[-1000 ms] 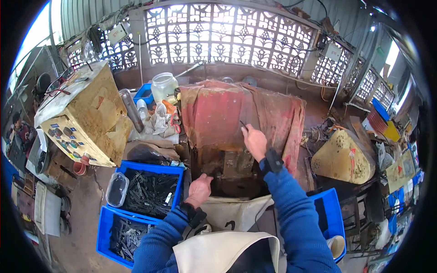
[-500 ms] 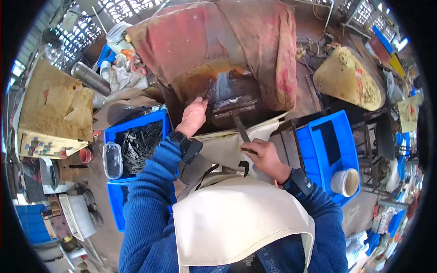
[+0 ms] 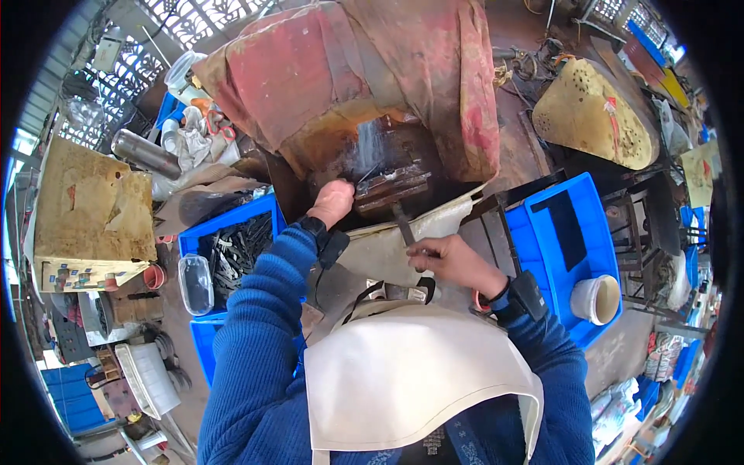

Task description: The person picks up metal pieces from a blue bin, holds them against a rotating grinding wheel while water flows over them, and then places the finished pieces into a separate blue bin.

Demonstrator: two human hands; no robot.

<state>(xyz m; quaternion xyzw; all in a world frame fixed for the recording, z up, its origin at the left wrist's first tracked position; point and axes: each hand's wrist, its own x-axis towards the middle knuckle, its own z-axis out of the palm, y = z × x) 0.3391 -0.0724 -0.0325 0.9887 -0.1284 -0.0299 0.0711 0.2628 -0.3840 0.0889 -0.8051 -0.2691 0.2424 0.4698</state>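
- My right hand [image 3: 453,263] has its fingers closed around a dark flat bar [image 3: 405,225], at the near end of it.
- This bar is in the middle of the scene, tilted a little; its far end reaches to the near edge of a dark metal block [image 3: 393,186]. I cannot tell if the two are touching.
- My left hand [image 3: 333,203] is just left of the block, with the fingers curled. How far they are open, and whether they hold something, I cannot tell, because the tips are partly hidden.
- Behind the block, on the far side, pale streaks [image 3: 370,147] show inside a brown opening, under a red cloth [image 3: 298,66].
- At left is a blue bin [image 3: 225,220] with dark strips [image 3: 231,260] in it, and a clear plastic box [image 3: 195,285] is at its left side.
- At right stands another blue bin [image 3: 540,244]; a white tub [image 3: 595,301] is in its near part.
- A cream apron [image 3: 418,380] covers my front, nearest of all.
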